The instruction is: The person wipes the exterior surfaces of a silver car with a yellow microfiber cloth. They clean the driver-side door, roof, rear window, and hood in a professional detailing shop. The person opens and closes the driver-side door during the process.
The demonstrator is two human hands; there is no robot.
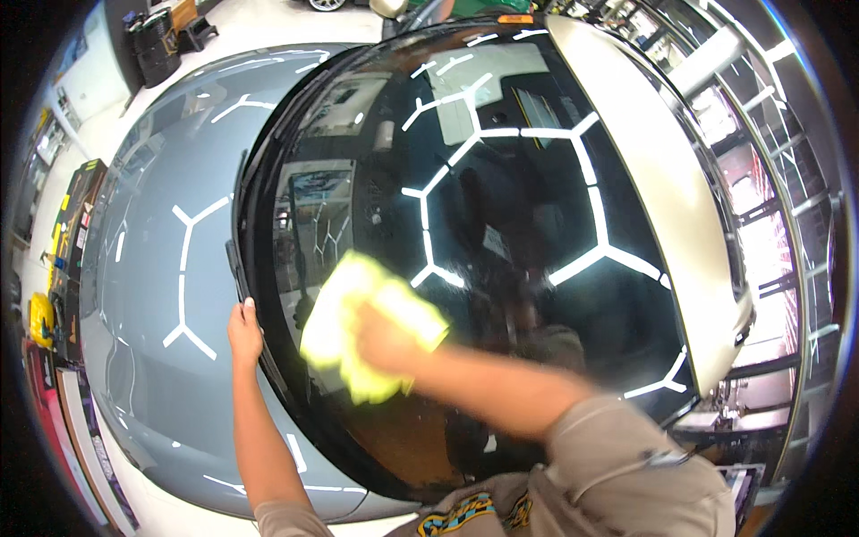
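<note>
My right hand (380, 336) presses a bright yellow-green cloth (344, 295) against the dark windshield (501, 206) of a car. Motion blurs both the hand and the cloth, which is bunched with its edges spread out on the glass. At the base of the glass, my left hand (244, 333) is closed around the near end of a black windshield wiper (235, 264). The thumb points up along it, and the other fingers are mostly hidden. Beyond the wiper spreads the glossy grey hood (161, 259).
A cream-coloured roof (644, 170) borders the glass on the right. Bright hexagonal ceiling lights reflect in the glass and hood. Dark stacked bins (154, 49) stand at the far left, with a yellow object (41, 319) lower down beside the car.
</note>
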